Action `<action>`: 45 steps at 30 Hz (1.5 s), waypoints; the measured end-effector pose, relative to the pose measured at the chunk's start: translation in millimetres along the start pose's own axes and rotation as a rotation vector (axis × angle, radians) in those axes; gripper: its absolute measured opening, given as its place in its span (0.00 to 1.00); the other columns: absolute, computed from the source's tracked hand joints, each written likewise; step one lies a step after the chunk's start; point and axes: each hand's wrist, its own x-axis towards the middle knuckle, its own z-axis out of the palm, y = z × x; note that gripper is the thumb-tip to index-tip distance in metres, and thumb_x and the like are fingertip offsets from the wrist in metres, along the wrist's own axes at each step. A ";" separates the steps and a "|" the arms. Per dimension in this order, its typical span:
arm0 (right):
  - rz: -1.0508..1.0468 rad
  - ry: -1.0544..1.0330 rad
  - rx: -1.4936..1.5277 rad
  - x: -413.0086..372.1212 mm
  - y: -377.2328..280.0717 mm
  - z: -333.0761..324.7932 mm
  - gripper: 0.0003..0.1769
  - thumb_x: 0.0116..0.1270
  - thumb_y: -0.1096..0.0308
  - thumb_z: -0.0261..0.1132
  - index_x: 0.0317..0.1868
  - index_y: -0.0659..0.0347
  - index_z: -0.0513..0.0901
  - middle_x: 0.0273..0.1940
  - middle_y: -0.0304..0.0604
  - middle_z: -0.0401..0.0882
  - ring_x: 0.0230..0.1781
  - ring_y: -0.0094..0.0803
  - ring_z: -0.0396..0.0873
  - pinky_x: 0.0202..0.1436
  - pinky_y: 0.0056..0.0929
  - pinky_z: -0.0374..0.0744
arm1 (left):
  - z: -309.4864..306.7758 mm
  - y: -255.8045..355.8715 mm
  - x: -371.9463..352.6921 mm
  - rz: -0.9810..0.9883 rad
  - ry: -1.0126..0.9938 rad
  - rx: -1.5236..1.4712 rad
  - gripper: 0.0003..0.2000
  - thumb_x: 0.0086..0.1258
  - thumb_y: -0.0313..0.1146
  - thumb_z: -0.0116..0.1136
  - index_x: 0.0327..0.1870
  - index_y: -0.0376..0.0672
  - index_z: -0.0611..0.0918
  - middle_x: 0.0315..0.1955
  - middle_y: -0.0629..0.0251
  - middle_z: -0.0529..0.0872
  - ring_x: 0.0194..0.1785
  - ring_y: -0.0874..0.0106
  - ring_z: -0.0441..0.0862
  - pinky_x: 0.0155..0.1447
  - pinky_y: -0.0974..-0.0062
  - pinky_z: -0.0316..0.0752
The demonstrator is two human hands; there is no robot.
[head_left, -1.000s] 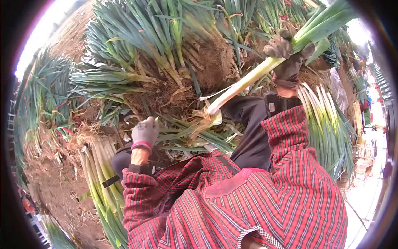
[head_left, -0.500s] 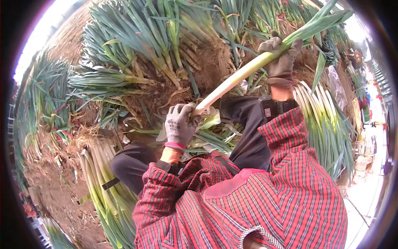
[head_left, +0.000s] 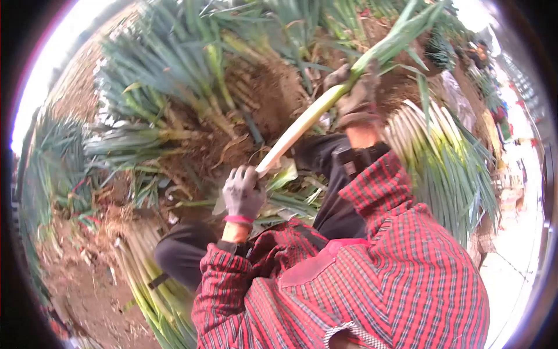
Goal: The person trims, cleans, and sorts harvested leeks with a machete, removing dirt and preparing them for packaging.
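A single leek (head_left: 305, 125) runs diagonally across the middle, its white root end low on the left and its green leaves at the upper right. My left hand (head_left: 242, 192), in a grey glove with a pink cuff, is closed round the white end. Higher up, my right hand (head_left: 356, 96), in a brownish glove, grips the stalk where it turns green. It is somewhat blurred.
Unpeeled leeks (head_left: 168, 70) with soil and roots are heaped in front. Cleaned leeks (head_left: 442, 151) lie on the right, with another bundle (head_left: 145, 279) at lower left. Leaf scraps (head_left: 285, 203) lie between my knees. A plastic sheet (head_left: 456, 96) is at upper right.
Both hands and the leek have shifted left in view, the right hand more so. The left hand sits slightly lower, and the right hand is higher. Both hands still hold the leek.
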 end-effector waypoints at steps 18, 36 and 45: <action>-0.052 0.113 -0.005 -6.1 20.4 -13.9 0.36 0.60 0.30 0.62 0.35 0.61 0.77 0.26 0.40 0.77 0.27 0.38 0.75 0.37 0.40 0.80 | 6.4 -18.8 -4.9 -0.069 0.040 0.127 0.09 0.57 0.35 0.65 0.36 0.47 0.78 0.30 0.62 0.83 0.36 0.60 0.82 0.37 0.61 0.77; -0.093 0.092 -0.018 -6.9 24.2 -36.7 0.37 0.60 0.30 0.62 0.40 0.63 0.76 0.31 0.42 0.79 0.34 0.43 0.75 0.45 0.44 0.79 | 7.1 -25.9 -22.5 -0.106 0.247 0.034 0.11 0.57 0.31 0.66 0.41 0.46 0.79 0.30 0.64 0.82 0.36 0.59 0.82 0.38 0.61 0.76; -0.013 0.176 -0.133 -22.6 9.8 -53.8 0.36 0.61 0.27 0.56 0.39 0.56 0.78 0.36 0.42 0.81 0.41 0.45 0.78 0.55 0.55 0.73 | -2.4 -30.4 -11.0 -0.110 0.195 0.109 0.07 0.60 0.34 0.64 0.37 0.50 0.80 0.28 0.65 0.82 0.34 0.60 0.83 0.38 0.60 0.76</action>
